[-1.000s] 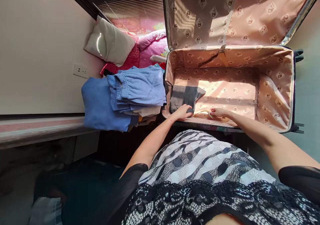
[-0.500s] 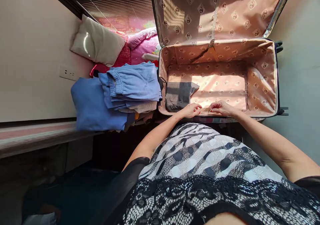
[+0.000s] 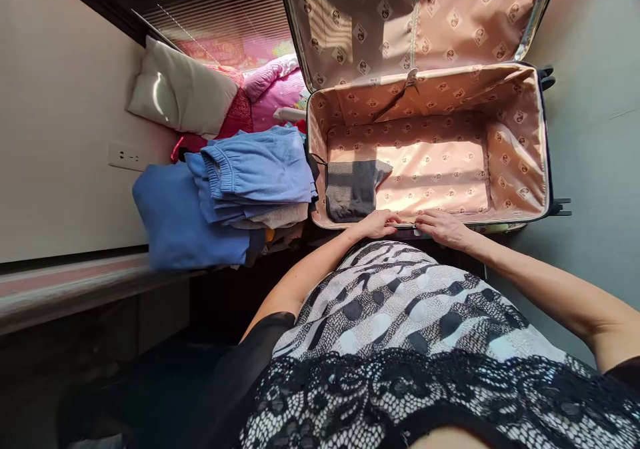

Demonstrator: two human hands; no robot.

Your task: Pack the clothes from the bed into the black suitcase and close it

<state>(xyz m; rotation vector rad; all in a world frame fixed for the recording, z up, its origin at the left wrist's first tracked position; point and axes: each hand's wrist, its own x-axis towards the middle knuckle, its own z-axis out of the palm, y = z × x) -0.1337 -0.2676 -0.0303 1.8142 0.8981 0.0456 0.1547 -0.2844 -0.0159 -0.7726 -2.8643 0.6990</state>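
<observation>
An open suitcase (image 3: 520, 162) with a pink patterned lining lies in front of me, its lid standing up behind. A folded grey garment (image 3: 353, 189) lies in its near left corner. My left hand (image 3: 380, 222) and my right hand (image 3: 443, 226) rest side by side on the suitcase's near rim, fingers curled over the edge. Between the two hands runs a thin pale strap along the rim; whether either hand grips it is unclear.
A stack of folded blue clothes (image 3: 250, 176) sits left of the suitcase, over a larger blue garment (image 3: 175, 219). A white pillow (image 3: 183, 92) and pink bedding (image 3: 270, 86) lie beyond. A wall with a socket (image 3: 125, 157) is at left.
Both hands have drawn back from inside the suitcase to its near rim. The view has shifted, so everything sits further left and higher.
</observation>
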